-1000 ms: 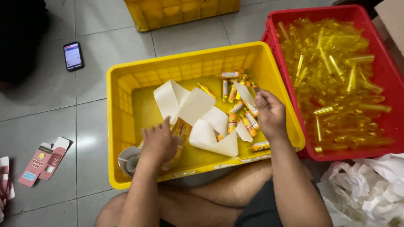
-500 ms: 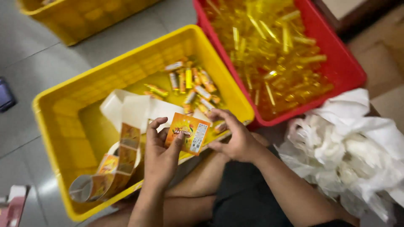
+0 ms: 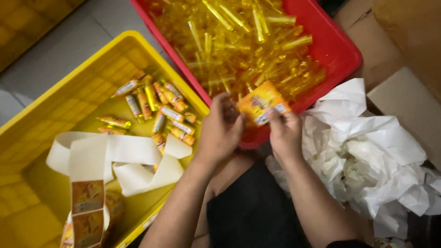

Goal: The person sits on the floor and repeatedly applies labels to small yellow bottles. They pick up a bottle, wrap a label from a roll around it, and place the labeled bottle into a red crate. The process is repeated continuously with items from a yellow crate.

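Note:
My left hand [image 3: 219, 133] and my right hand [image 3: 285, 131] together pinch an orange printed sticker label [image 3: 262, 103] over the near edge of the red crate [image 3: 337, 48]. That crate is full of clear yellow plastic tubes [image 3: 239, 41]. To the left, the yellow crate [image 3: 64, 87] holds several labelled tubes [image 3: 158, 110], a curl of white backing paper [image 3: 119, 158] and a strip of orange labels [image 3: 87, 206] at its near corner.
A heap of crumpled white paper [image 3: 367, 156] lies on the floor to my right. A brown cardboard box [image 3: 404, 50] stands behind it. My knees and dark shorts [image 3: 252, 211] are below the hands. Grey tiled floor [image 3: 59, 50] shows at upper left.
The view has swung right. Both hands have carried the orange label from over the yellow crate to the red crate's near edge, leaving the label strip behind.

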